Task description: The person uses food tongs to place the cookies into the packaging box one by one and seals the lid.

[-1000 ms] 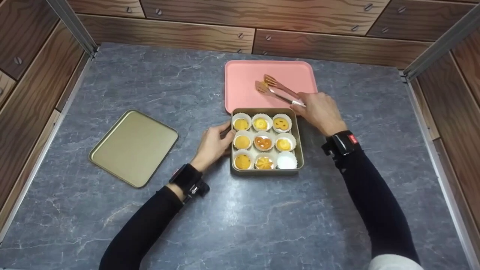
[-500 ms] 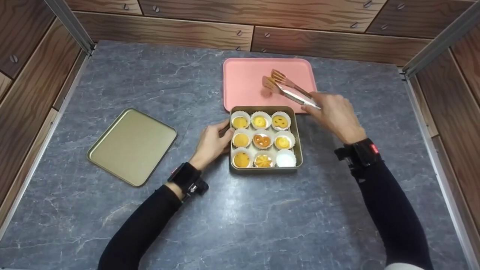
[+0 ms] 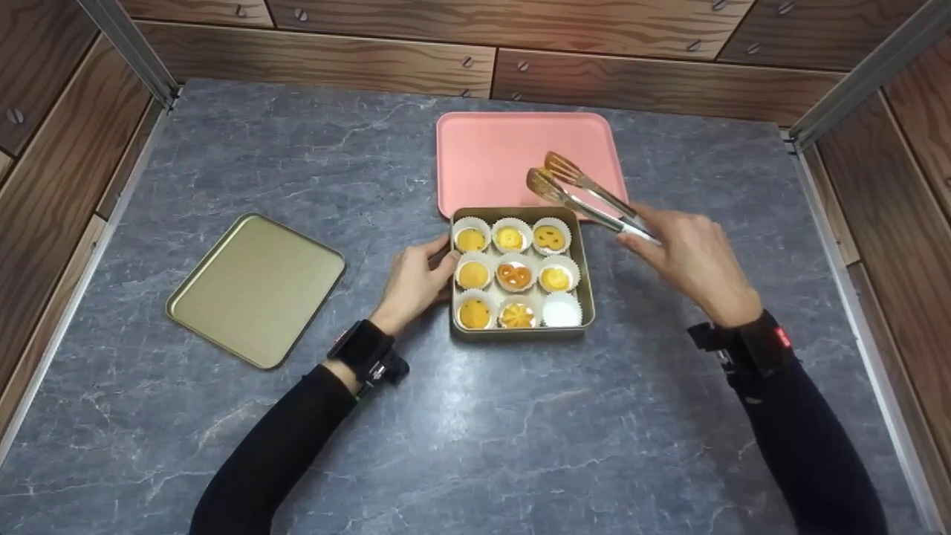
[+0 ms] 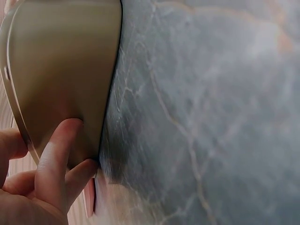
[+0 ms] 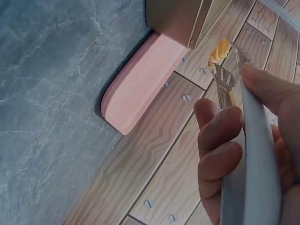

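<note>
In the head view, a gold tin box (image 3: 587, 275) stands open, with several yellow and orange cookies in white paper cups; the front right cup (image 3: 562, 310) shows no cookie. My left hand (image 3: 412, 284) holds the tin's left side, and the left wrist view shows curled fingers (image 4: 56, 164) against its outer wall. Metal tongs (image 3: 587, 199) are gripped in my right hand (image 3: 702, 260), their slotted heads raised over the pink tray's right part. Between the tong heads sits a yellow ridged cookie (image 5: 219, 50), mostly hidden in the head view.
A pink tray (image 3: 513, 141) lies directly behind the tin. The gold lid (image 3: 256, 290) rests on the grey marbled table (image 3: 446, 446) at the left. Wood-patterned panels (image 3: 334, 67) and metal posts border the table at the back and sides.
My right hand has drawn back to the right and nearer, with the tongs and cookie in it, lifting away from the tray. The left hand stays at the tin's left side.
</note>
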Tool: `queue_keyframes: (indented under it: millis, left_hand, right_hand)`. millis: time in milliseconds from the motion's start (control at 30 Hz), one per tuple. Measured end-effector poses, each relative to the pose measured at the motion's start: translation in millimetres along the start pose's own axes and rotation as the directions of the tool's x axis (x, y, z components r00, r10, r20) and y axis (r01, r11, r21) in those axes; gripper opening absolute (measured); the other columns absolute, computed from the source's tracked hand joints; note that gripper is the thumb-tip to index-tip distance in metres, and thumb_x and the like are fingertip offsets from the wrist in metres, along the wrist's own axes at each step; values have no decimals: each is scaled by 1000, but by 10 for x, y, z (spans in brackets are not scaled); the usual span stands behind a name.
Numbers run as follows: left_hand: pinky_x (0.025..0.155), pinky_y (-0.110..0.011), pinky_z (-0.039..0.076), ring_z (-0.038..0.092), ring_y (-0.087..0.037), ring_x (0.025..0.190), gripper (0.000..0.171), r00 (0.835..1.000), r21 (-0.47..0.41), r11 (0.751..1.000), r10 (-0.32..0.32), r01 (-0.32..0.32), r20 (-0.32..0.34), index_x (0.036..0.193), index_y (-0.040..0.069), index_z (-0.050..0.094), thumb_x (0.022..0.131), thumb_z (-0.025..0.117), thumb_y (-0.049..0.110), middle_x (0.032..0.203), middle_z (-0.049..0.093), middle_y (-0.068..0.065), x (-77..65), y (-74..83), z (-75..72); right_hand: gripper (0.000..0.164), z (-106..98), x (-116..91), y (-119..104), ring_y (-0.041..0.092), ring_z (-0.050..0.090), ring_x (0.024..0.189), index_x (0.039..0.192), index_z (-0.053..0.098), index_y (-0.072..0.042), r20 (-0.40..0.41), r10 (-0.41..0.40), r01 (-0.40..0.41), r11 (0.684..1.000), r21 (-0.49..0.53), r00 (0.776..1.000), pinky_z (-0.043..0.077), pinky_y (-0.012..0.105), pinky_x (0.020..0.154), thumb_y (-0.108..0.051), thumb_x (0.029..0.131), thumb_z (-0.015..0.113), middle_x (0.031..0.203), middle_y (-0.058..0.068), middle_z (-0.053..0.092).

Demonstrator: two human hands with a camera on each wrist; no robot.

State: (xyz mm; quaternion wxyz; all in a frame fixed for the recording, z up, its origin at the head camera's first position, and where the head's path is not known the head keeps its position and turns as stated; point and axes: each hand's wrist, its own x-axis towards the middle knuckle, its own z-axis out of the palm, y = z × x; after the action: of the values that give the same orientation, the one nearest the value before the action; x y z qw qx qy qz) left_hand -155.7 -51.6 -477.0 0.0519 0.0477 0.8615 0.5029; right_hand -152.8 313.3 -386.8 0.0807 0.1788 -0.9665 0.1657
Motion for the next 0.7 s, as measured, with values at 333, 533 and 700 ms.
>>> queue_keyframes:
  millis: [333,533,700]
  left_hand:
    - [54,-26,49,49,-9,52,51,1000,-17,1000,-22,22,19,149,8,52,103,63,27,142,61,-19,-9,15,-7]
    - [61,-26,53,56,-12,58,51,1000,-25,999,-23,23,17,149,8,52,103,63,26,143,60,-19,-15,16,-7]
    - [61,-30,58,68,-19,68,51,999,-46,999,-29,30,22,150,8,52,103,63,25,143,60,-20,-19,15,1]
  right_hand:
    - [48,-61,-300,4,28,62,67,138,66,-6,-26,-62,63,998,2,998,51,49,57,-30,97,74,100,18,76]
    - [46,-96,-444,25,24,60,65,135,67,-4,-21,-87,87,996,15,996,53,47,58,-26,95,77,100,18,77]
    - [45,-108,-549,41,25,64,68,134,69,-5,-23,-89,89,996,28,996,55,50,61,-24,94,79,102,17,77]
